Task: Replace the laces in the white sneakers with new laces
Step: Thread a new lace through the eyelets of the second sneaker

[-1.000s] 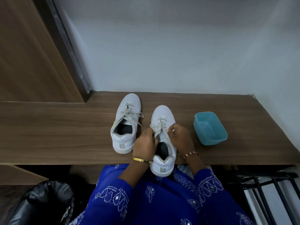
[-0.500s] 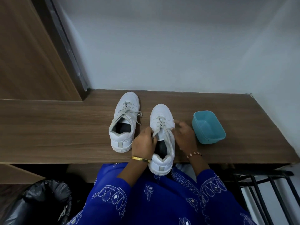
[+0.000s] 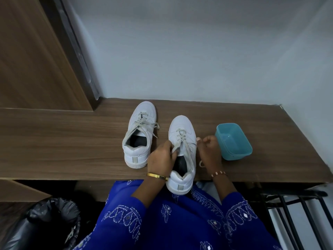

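Now, step in hand: it seems the old lace is being taken out of the nearer sneaker; no new laces are visible.
Near sneaker (image 3: pixel 182 145): it stands on the table (image 3: pixel 72 141) with its toe to the wall, and its heel hangs a little over the front edge, above the lap.
Far sneaker (image 3: pixel 139 134): it is just beside the first one on the left, fully laced, with the loose ends lying to its right side.
Left hand (image 3: pixel 160 157): the fingers are curled and pinch one strand of the old lace (image 3: pixel 181 138) at the top eyelets, next to the tongue.
Right hand (image 3: pixel 210 152): it is at the right side of the shoe with fingers curled, and appears to pinch the other strand, which goes from the eyelets to the fingertips; a loose end curls on the table near the wrist.
Blue tub (image 3: pixel 233 140): it looks empty and stands just beside the right hand.
Risk, shoe: a strong pull to the side could turn the sneaker or slide it off the edge, because only the lace is held.
Risk, tub: the right hand moving outward could knock it.
Risk, lace: the tip may catch in an eyelet and fray.
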